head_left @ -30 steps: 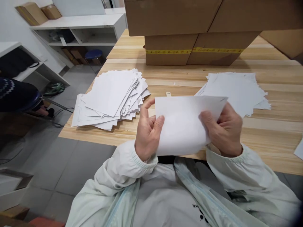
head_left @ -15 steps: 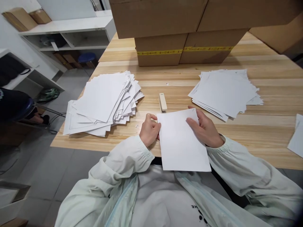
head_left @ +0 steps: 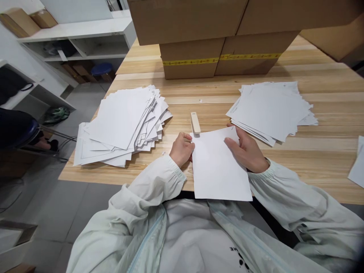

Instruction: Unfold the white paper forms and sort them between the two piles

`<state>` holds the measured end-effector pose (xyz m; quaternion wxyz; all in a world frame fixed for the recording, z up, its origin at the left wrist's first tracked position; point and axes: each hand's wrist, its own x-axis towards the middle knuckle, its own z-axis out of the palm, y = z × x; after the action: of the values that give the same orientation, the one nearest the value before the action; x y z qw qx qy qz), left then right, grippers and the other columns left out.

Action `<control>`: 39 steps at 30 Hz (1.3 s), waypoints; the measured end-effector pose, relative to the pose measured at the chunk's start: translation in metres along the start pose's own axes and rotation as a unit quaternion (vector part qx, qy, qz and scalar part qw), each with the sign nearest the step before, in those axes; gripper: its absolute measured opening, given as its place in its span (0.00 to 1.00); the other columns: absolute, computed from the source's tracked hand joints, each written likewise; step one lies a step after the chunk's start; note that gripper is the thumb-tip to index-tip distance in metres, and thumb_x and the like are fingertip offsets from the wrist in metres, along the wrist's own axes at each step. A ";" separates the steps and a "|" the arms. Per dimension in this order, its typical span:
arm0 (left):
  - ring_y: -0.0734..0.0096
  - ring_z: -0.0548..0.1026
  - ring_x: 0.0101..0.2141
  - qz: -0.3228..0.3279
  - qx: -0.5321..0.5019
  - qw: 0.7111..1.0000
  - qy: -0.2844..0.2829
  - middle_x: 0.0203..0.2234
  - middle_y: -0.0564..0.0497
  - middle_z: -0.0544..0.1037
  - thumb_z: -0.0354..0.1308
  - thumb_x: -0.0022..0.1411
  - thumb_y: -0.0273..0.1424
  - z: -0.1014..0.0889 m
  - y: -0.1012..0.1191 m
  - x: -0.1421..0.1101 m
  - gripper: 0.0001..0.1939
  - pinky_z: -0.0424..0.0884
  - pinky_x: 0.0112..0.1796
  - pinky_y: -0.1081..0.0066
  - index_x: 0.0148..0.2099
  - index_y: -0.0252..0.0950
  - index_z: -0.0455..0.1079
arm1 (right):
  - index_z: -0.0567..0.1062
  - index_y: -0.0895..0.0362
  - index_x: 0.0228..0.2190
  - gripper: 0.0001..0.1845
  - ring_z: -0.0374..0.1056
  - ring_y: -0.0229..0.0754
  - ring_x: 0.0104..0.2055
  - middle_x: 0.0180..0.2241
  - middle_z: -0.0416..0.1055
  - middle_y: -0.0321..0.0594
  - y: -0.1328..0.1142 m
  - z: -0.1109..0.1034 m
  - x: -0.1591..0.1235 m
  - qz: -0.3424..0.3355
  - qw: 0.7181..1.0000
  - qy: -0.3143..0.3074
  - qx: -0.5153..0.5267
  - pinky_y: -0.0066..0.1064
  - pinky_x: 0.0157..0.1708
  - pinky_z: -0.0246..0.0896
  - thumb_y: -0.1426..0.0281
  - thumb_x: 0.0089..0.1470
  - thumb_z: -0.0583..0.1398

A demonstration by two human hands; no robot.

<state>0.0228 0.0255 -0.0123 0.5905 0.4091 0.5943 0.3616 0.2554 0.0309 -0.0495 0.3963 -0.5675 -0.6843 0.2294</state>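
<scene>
Both hands hold a white sheaf of paper (head_left: pixel 220 170) over the table's near edge; how many sheets it has I cannot tell. My left hand (head_left: pixel 182 149) pinches its left edge near the top. My right hand (head_left: pixel 247 149) grips the upper right side, thumb on top and fingers underneath. A small dark mark, which looks like a staple, shows at the top right corner. Just beyond the paper's upper left corner lies a cream stapler (head_left: pixel 195 123). A messy stack of white papers (head_left: pixel 119 117) is on the left, and a smaller paper pile (head_left: pixel 271 110) on the right.
Large cardboard boxes (head_left: pixel 190 57) with yellow tape stand stacked at the back of the wooden table (head_left: pixel 321 159). More paper (head_left: pixel 357 165) lies at the right edge. White shelves (head_left: pixel 85 32) and a blue stool (head_left: pixel 101 69) are at the far left.
The paper has been lowered from a raised, bent hold to a flatter one nearer the table, then moved slightly up toward the stapler. The stapler, mostly covered before, is now in view.
</scene>
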 end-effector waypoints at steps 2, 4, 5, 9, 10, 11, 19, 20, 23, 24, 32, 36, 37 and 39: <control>0.75 0.67 0.13 -0.018 -0.007 1.000 0.004 0.14 0.65 0.66 0.53 0.52 0.19 0.001 0.003 0.002 0.17 0.63 0.16 0.79 0.40 0.41 0.55 | 0.70 0.56 0.60 0.30 0.74 0.46 0.34 0.42 0.80 0.44 0.001 -0.003 0.002 -0.011 0.998 -0.011 -0.054 0.38 0.37 0.69 0.55 0.60 0.59; 0.75 0.67 0.13 -0.034 -0.017 0.999 -0.001 0.15 0.65 0.66 0.53 0.50 0.17 0.002 0.006 0.004 0.19 0.64 0.16 0.78 0.41 0.41 0.55 | 0.71 0.56 0.59 0.29 0.71 0.45 0.30 0.35 0.80 0.41 -0.005 -0.010 0.008 -0.025 0.990 -0.006 -0.139 0.36 0.32 0.66 0.57 0.60 0.58; 0.75 0.67 0.13 -0.039 -0.023 0.999 -0.004 0.15 0.66 0.65 0.53 0.49 0.17 0.001 0.008 0.005 0.19 0.64 0.17 0.78 0.41 0.41 0.55 | 0.72 0.55 0.58 0.28 0.71 0.47 0.31 0.34 0.79 0.42 -0.010 -0.015 0.013 -0.035 0.983 0.006 -0.181 0.36 0.32 0.65 0.58 0.60 0.58; 0.77 0.66 0.13 -0.042 -0.037 0.998 -0.005 0.16 0.65 0.65 0.55 0.48 0.16 0.001 0.010 0.007 0.20 0.63 0.16 0.78 0.41 0.41 0.56 | 0.77 0.54 0.52 0.19 0.70 0.51 0.47 0.42 0.78 0.47 -0.049 -0.020 0.054 -0.114 0.962 0.048 -0.244 0.39 0.43 0.64 0.62 0.65 0.56; 0.77 0.66 0.13 -0.040 -0.041 0.998 -0.003 0.16 0.65 0.65 0.55 0.48 0.16 0.001 0.009 0.007 0.20 0.63 0.16 0.79 0.40 0.41 0.56 | 0.78 0.54 0.52 0.19 0.68 0.51 0.49 0.44 0.78 0.47 -0.060 -0.013 0.068 -0.147 0.960 0.036 -0.235 0.40 0.46 0.64 0.62 0.66 0.54; 0.78 0.65 0.13 -0.039 -0.047 0.998 -0.002 0.17 0.65 0.65 0.56 0.48 0.16 0.001 0.009 0.007 0.20 0.63 0.16 0.79 0.40 0.41 0.56 | 0.78 0.55 0.51 0.20 0.67 0.51 0.51 0.46 0.78 0.48 -0.071 -0.004 0.081 -0.181 0.958 0.014 -0.222 0.41 0.49 0.63 0.62 0.68 0.52; 0.73 0.65 0.10 -0.045 -0.049 0.998 -0.002 0.13 0.65 0.64 0.55 0.47 0.16 -0.001 0.009 0.011 0.20 0.62 0.16 0.76 0.39 0.40 0.56 | 0.69 0.61 0.59 0.25 0.56 0.56 0.65 0.63 0.66 0.54 -0.089 0.114 0.123 -0.255 0.922 -0.175 -0.233 0.51 0.62 0.52 0.64 0.71 0.46; 0.73 0.65 0.10 -0.044 -0.047 0.998 0.000 0.13 0.65 0.65 0.55 0.47 0.15 -0.001 0.009 0.012 0.20 0.62 0.15 0.76 0.38 0.40 0.56 | 0.68 0.60 0.61 0.25 0.53 0.56 0.68 0.65 0.63 0.53 -0.087 0.121 0.122 -0.263 0.917 -0.182 -0.238 0.51 0.64 0.50 0.63 0.71 0.46; 0.72 0.65 0.10 -0.035 -0.050 0.998 -0.002 0.12 0.65 0.65 0.55 0.47 0.16 0.000 0.008 0.014 0.19 0.61 0.15 0.76 0.38 0.41 0.56 | 0.65 0.59 0.63 0.26 0.51 0.55 0.70 0.67 0.61 0.51 -0.085 0.123 0.123 -0.260 0.926 -0.166 -0.219 0.51 0.66 0.47 0.63 0.70 0.48; 0.73 0.64 0.10 -0.031 -0.052 0.998 -0.003 0.12 0.65 0.64 0.55 0.47 0.16 -0.001 0.007 0.013 0.19 0.61 0.15 0.77 0.38 0.41 0.56 | 0.65 0.59 0.63 0.26 0.52 0.55 0.69 0.67 0.62 0.51 -0.086 0.118 0.125 -0.248 0.935 -0.151 -0.203 0.51 0.66 0.49 0.63 0.69 0.49; 0.79 0.61 0.12 0.106 -0.115 0.987 -0.022 0.12 0.66 0.64 0.62 0.56 0.31 -0.030 -0.016 -0.041 0.15 0.55 0.17 0.80 0.38 0.42 0.57 | 0.69 0.50 0.60 0.29 0.67 0.54 0.62 0.59 0.72 0.47 -0.061 -0.005 0.053 -0.074 0.997 0.009 0.028 0.53 0.60 0.64 0.50 0.63 0.57; 0.81 0.62 0.16 0.226 -0.132 0.964 0.036 0.17 0.62 0.67 0.65 0.59 0.36 -0.029 -0.004 -0.063 0.17 0.58 0.20 0.79 0.36 0.41 0.57 | 0.78 0.50 0.51 0.31 0.77 0.53 0.48 0.47 0.81 0.45 -0.051 -0.027 -0.028 0.132 0.954 -0.180 0.201 0.47 0.48 0.76 0.44 0.54 0.63; 0.81 0.62 0.16 0.250 -0.128 0.959 0.039 0.18 0.62 0.66 0.65 0.59 0.36 -0.026 0.001 -0.065 0.16 0.58 0.20 0.78 0.37 0.41 0.58 | 0.80 0.52 0.45 0.28 0.79 0.52 0.42 0.41 0.82 0.45 -0.053 -0.027 -0.040 0.172 0.935 -0.217 0.224 0.45 0.42 0.78 0.44 0.53 0.64; 0.80 0.63 0.16 0.277 -0.106 0.954 0.034 0.18 0.62 0.66 0.64 0.62 0.36 -0.025 0.009 -0.067 0.14 0.59 0.20 0.77 0.39 0.41 0.60 | 0.82 0.55 0.35 0.24 0.78 0.49 0.33 0.33 0.82 0.45 -0.058 -0.027 -0.045 0.220 0.932 -0.183 0.221 0.41 0.32 0.77 0.47 0.51 0.67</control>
<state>-0.0034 -0.0306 0.0244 0.4865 0.4805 0.4354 0.5855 0.2448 -0.0308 -0.0022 0.3193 -0.5498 -0.5352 0.5562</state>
